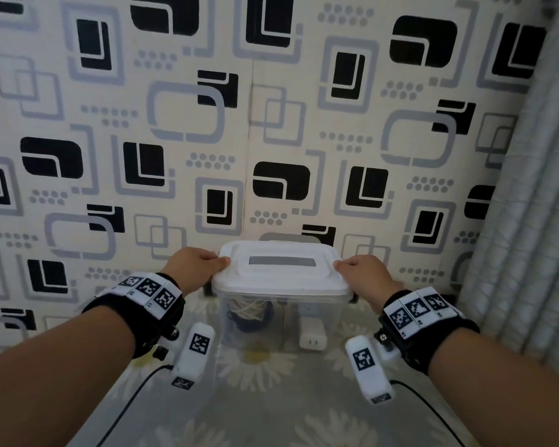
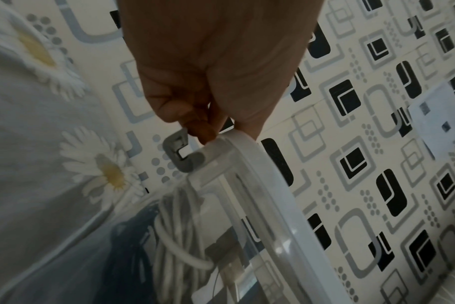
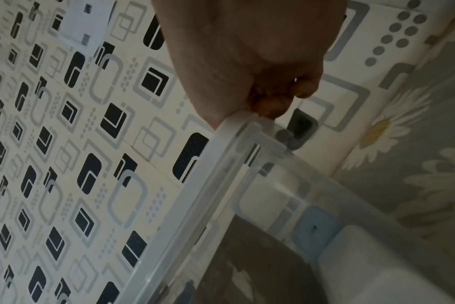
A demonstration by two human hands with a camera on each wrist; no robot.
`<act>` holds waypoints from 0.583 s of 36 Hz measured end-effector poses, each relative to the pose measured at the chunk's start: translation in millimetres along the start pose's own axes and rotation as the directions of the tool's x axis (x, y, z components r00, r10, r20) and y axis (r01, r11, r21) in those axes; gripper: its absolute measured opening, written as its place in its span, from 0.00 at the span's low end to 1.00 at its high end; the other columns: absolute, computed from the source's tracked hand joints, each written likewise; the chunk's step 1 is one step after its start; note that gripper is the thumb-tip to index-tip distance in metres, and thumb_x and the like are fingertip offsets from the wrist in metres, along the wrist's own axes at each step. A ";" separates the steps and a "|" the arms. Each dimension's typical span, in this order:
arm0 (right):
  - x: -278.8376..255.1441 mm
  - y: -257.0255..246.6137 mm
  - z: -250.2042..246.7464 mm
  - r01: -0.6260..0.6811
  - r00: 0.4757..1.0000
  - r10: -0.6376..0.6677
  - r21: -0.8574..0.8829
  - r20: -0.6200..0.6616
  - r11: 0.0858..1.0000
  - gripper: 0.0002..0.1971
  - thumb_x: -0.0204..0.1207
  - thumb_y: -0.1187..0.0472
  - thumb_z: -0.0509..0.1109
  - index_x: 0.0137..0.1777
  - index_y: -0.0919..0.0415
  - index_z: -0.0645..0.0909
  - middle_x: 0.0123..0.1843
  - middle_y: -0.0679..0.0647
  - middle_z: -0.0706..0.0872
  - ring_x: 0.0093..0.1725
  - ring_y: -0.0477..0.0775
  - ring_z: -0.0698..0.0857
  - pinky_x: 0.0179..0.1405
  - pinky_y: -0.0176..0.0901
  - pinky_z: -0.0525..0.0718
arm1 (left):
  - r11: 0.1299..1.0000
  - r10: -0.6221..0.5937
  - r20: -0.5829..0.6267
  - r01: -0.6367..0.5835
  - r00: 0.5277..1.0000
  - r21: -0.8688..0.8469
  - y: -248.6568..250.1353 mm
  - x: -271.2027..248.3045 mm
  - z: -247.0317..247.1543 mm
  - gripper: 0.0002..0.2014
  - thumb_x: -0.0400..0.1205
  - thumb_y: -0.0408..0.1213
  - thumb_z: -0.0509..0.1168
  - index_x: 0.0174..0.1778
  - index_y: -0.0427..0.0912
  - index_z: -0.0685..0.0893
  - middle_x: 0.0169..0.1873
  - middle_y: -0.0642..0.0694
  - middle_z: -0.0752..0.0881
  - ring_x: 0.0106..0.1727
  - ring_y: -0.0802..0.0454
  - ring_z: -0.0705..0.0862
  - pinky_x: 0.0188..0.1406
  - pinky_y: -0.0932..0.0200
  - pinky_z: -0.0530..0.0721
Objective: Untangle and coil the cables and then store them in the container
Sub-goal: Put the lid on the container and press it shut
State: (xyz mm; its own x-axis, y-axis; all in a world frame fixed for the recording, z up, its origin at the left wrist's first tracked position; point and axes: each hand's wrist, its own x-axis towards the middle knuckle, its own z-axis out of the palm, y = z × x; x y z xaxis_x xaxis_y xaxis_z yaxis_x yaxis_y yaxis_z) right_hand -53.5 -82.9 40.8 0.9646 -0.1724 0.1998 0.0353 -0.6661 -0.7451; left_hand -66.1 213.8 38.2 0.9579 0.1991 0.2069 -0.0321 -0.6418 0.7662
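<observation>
The left hand (image 1: 192, 269) grips the left edge of the white lid (image 1: 281, 269), thumb on top and fingers (image 2: 200, 131) curled under its rim, and the right hand (image 1: 365, 279) grips the opposite edge the same way. Between the two hands the lid sits on the clear container (image 1: 255, 321), which stands on a daisy-print cloth (image 1: 265, 398) against the patterned wall (image 1: 207, 124); under the left hand a coiled white cable (image 2: 179, 236) lies inside, and nearer the right hand a white charger (image 1: 313, 335)

Head view bright, even; wrist views dim, blurred (edges warped).
</observation>
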 end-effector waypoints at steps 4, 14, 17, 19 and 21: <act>0.9 3.0 1.6 -0.048 0.999 0.046 0.069 0.029 0.996 0.21 0.81 0.56 0.65 0.46 0.80 0.82 0.39 0.63 0.79 0.31 0.58 0.81 0.22 0.39 0.80 | 0.998 0.018 0.016 -0.019 1.000 0.057 0.0 -0.2 0.2 0.19 0.83 0.50 0.65 0.47 0.36 0.91 0.26 0.49 0.82 0.36 0.48 0.79 0.48 0.56 0.77; 0.2 6.8 3.8 -0.006 1.000 0.004 0.076 0.025 0.997 0.19 0.81 0.56 0.66 0.65 0.68 0.81 0.60 0.61 0.83 0.48 0.58 0.84 0.30 0.44 0.85 | 0.990 0.048 0.021 -0.051 0.999 0.134 -3.6 0.4 -0.9 0.22 0.80 0.54 0.68 0.62 0.42 0.86 0.55 0.42 0.89 0.55 0.46 0.84 0.62 0.53 0.78; -2.8 6.6 3.2 0.018 0.999 -0.021 0.120 0.024 0.993 0.16 0.82 0.57 0.66 0.68 0.57 0.80 0.68 0.55 0.79 0.53 0.56 0.83 0.31 0.41 0.82 | 0.991 0.069 0.018 -0.071 0.997 0.110 -4.1 -0.2 -0.5 0.21 0.79 0.52 0.69 0.65 0.45 0.85 0.57 0.43 0.88 0.50 0.48 0.83 0.59 0.55 0.78; -4.2 6.0 3.1 0.029 0.999 -0.033 0.120 0.036 0.992 0.13 0.82 0.57 0.65 0.65 0.56 0.82 0.67 0.55 0.80 0.52 0.55 0.83 0.31 0.41 0.83 | 0.991 0.074 0.024 -0.076 0.997 0.113 -4.0 -0.5 -0.1 0.20 0.80 0.51 0.69 0.64 0.46 0.85 0.58 0.43 0.88 0.49 0.49 0.82 0.60 0.55 0.78; -5.2 5.7 2.8 0.036 0.999 -0.040 0.114 0.032 0.993 0.11 0.82 0.57 0.65 0.61 0.55 0.83 0.66 0.54 0.81 0.51 0.55 0.83 0.32 0.41 0.83 | 0.989 0.075 0.028 -0.078 0.997 0.122 -3.6 -1.1 -0.1 0.20 0.80 0.51 0.69 0.65 0.46 0.85 0.59 0.43 0.87 0.50 0.49 0.82 0.62 0.55 0.77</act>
State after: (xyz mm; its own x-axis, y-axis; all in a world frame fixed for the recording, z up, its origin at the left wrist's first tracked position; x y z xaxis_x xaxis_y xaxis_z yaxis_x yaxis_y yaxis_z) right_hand -57.6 -83.8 33.7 0.9703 -0.1221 0.2088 0.0996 -0.5848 -0.8050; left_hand -67.2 216.0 35.3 0.9603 0.1298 0.2471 -0.0716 -0.7412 0.6675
